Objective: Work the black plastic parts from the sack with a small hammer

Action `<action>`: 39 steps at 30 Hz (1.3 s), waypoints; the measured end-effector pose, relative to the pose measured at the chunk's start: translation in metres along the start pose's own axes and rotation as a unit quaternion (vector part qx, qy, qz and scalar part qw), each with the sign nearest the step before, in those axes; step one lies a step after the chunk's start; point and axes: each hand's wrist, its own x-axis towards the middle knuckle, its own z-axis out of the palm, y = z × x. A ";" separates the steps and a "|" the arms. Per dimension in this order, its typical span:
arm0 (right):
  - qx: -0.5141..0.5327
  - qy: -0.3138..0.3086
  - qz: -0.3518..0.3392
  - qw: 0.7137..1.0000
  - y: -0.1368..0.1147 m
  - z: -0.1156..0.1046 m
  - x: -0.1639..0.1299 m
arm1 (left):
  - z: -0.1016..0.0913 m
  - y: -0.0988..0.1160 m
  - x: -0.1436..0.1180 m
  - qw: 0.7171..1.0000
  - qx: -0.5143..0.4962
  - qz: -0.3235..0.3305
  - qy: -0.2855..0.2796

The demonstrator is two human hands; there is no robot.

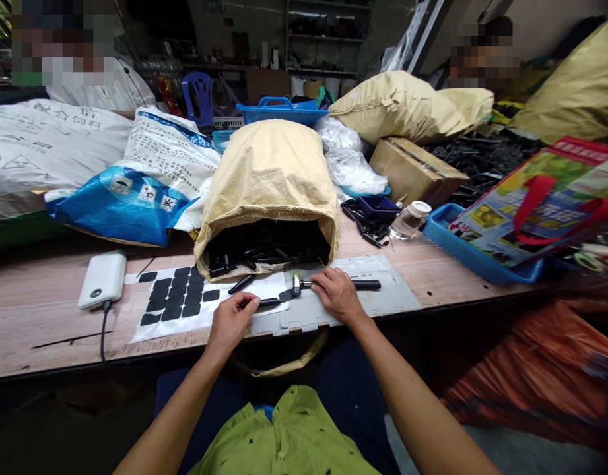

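A cluttered workshop surrounds the long wooden workbench point(46, 310) I see below. My left hand point(232, 323) pinches a short black plastic rod point(270, 302) on a grey plastic sheet point(383, 297). My right hand point(337, 293) grips a small black-handled hammer point(333, 284), its head just beside the rod. Behind them gapes an open tan woven sack point(269, 178) of black parts.

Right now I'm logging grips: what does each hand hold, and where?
Left hand pinches a short black piece at its near end; right hand grips the small hammer mid-handle.
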 end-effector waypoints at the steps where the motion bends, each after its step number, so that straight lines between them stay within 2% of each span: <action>1: 0.000 0.000 0.000 1.000 0.000 0.000 0.000 | 0.000 0.000 0.001 1.000 0.002 0.005 -0.002; 9: -0.001 0.004 -0.004 1.000 0.000 0.001 0.000 | -0.003 0.003 0.003 0.994 0.021 0.106 0.030; 15: -0.001 0.005 -0.007 1.000 0.000 0.001 0.000 | 0.000 -0.001 0.003 0.982 0.105 0.154 -0.010; 22: -0.002 0.005 -0.006 1.000 0.001 0.002 0.000 | 0.008 0.004 0.007 0.958 0.181 0.221 -0.008; 28: -0.004 0.003 -0.004 1.000 0.000 0.001 0.000 | 0.010 0.003 0.017 0.950 0.188 0.246 -0.026; 32: -0.004 0.001 -0.002 1.000 0.000 0.001 0.001 | 0.011 -0.002 0.020 0.948 0.182 0.259 -0.017; 39: -0.005 -0.005 0.001 1.000 0.001 0.002 0.000 | 0.011 -0.003 0.021 0.950 0.186 0.251 -0.014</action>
